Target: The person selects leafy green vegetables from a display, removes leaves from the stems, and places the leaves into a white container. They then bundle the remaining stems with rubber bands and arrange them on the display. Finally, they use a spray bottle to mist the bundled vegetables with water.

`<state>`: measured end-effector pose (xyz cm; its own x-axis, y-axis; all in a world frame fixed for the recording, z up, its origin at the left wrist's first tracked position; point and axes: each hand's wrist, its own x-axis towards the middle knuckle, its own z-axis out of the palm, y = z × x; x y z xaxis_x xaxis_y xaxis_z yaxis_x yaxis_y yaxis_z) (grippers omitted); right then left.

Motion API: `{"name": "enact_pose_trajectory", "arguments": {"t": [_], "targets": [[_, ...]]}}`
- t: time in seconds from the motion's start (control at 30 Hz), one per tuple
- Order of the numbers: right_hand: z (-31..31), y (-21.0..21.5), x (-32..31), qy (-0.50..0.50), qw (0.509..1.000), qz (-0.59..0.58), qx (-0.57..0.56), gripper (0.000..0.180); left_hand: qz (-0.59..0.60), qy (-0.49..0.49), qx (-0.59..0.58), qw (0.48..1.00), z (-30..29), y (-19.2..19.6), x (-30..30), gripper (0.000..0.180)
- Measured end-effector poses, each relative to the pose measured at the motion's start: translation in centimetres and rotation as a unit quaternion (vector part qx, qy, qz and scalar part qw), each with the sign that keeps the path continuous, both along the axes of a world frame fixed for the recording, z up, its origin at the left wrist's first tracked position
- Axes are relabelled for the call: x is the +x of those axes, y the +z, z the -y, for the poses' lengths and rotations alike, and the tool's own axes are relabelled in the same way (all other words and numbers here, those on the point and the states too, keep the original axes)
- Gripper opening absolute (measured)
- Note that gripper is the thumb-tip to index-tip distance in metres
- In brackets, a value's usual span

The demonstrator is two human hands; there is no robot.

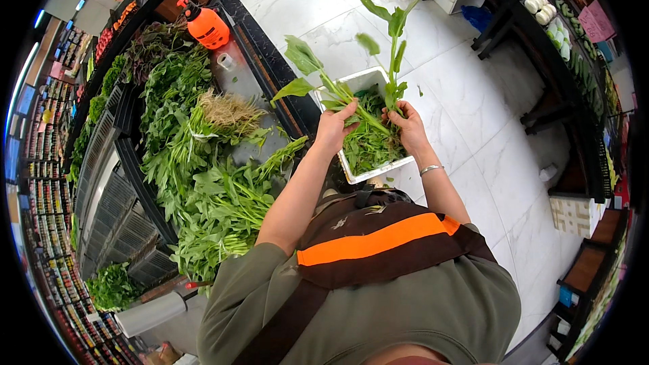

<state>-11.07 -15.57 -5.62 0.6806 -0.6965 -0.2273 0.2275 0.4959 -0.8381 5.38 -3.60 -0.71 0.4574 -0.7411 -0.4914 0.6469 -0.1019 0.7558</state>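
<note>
Left of you, unhandled leafy green bunches heap the counter, your left hand pinches long pale-green leafy stems over a white foam box already partly filled with loose greens, and your right hand grips an upright leafy green stalk, not yet laid down.

Pink sign: I make out faint print, beside the green vegetables to my right.
Orange spray bottle: lettering too small for me to read.
</note>
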Motion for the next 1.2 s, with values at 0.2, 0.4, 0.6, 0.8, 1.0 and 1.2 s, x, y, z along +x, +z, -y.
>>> {"name": "enact_pose_trajectory", "arguments": {"t": [0.2, 0.4, 0.6, 0.8, 1.0, 1.2], "targets": [[0.4, -1.2, 0.2, 0.019, 0.997, -0.064, -0.044, 0.025, 0.015, -0.021, -0.060, 0.998, -0.4, -0.6, 0.3, 0.030], [-0.8, 0.4, -0.3, 0.094, 0.995, -0.032, 0.025, 0.039, 0.024, -0.024, -0.075, 0.997, 0.0, -0.8, 0.5, 0.033], [-1.9, 2.4, -0.9, 0.129, 0.988, -0.018, 0.088, 0.052, 0.028, -0.035, -0.082, 0.996, 0.8, -1.0, 0.8, 0.032], [-2.2, 1.3, -0.7, 0.117, 0.993, 0.016, -0.002, 0.063, 0.056, -0.050, -0.088, 0.993, 1.2, -0.3, 0.8, 0.030], [-2.2, 2.0, -0.8, 0.075, 0.997, -0.001, 0.008, 0.065, 0.162, -0.021, -0.057, 0.985, 1.0, 0.2, 1.9, 0.031], [-1.3, 1.4, -1.5, 0.059, 0.998, 0.017, 0.003, 0.054, 0.116, -0.061, -0.029, 0.991, 1.3, 0.8, 2.5, 0.023]]}}
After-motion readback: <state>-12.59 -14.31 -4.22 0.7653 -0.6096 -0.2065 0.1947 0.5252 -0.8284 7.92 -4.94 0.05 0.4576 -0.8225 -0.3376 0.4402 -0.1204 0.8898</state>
